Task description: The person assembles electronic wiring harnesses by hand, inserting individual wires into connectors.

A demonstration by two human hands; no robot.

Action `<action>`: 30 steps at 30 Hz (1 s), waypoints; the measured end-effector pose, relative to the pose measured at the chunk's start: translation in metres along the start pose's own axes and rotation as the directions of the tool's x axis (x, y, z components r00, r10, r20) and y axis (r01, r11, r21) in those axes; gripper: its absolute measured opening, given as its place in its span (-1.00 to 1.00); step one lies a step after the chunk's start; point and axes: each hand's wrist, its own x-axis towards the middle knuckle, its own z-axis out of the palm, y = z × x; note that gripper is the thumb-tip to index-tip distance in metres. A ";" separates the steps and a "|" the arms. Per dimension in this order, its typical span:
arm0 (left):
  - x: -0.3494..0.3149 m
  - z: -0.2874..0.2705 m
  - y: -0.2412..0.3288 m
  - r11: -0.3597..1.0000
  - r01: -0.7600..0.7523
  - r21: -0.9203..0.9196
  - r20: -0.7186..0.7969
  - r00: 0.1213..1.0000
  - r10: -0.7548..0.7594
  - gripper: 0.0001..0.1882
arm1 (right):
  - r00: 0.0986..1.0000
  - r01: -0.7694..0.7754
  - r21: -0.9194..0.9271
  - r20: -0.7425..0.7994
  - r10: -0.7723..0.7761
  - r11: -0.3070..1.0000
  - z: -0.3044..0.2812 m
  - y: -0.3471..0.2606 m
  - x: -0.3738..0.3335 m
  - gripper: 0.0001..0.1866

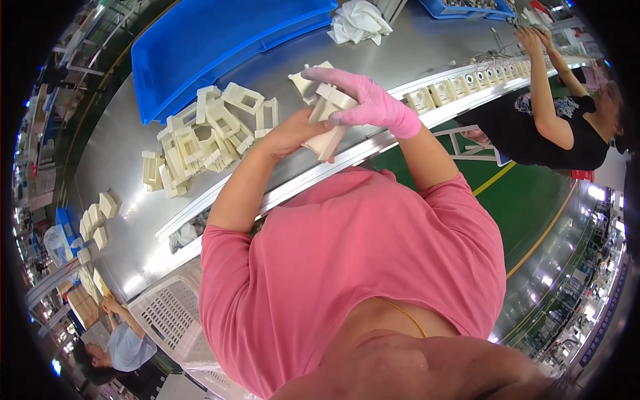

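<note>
My left hand (291,135), bare, is closed around the lower part of a cream plastic housing (325,143) over the table's near edge. From the other side, my right hand (368,101) in a pink glove grips the upper end of the same housing between thumb and fingers. Just beyond the gloved fingers shows another cream plastic piece (301,83); whether it lies on the table or touches the held one I cannot tell. Left of my hands, a loose heap of cream plastic frames (212,127) lies on the metal table.
A large blue tray (148,93) stands behind the heap, with a crumpled white cloth (360,21) to its right. A rail holds a row of cream housings (443,91). Co-workers sit at right (553,127) and far left (127,347). A white basket (167,313) stands near my left side.
</note>
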 end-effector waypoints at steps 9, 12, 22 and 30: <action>0.007 -0.082 -0.008 0.243 0.054 0.968 -0.133 0.937 0.322 -0.72 | 0.775 -0.606 -0.732 -0.457 0.436 0.311 -0.037 0.007 -0.056 -0.56; 0.012 -0.104 -0.027 0.050 0.223 0.974 -0.227 0.965 0.128 -0.66 | 0.807 -0.571 -0.819 -0.544 0.230 0.065 -0.040 0.034 -0.072 -0.62; 0.028 -0.110 -0.044 -0.283 0.028 0.959 0.029 0.980 0.196 -0.88 | 0.922 -0.382 -0.842 -0.322 0.214 0.380 -0.041 0.069 0.009 -0.75; 0.017 -0.095 -0.016 0.342 0.260 0.903 -0.396 0.815 0.424 -0.84 | 0.721 -0.499 -0.839 -0.263 0.641 0.217 -0.010 0.126 0.083 -0.49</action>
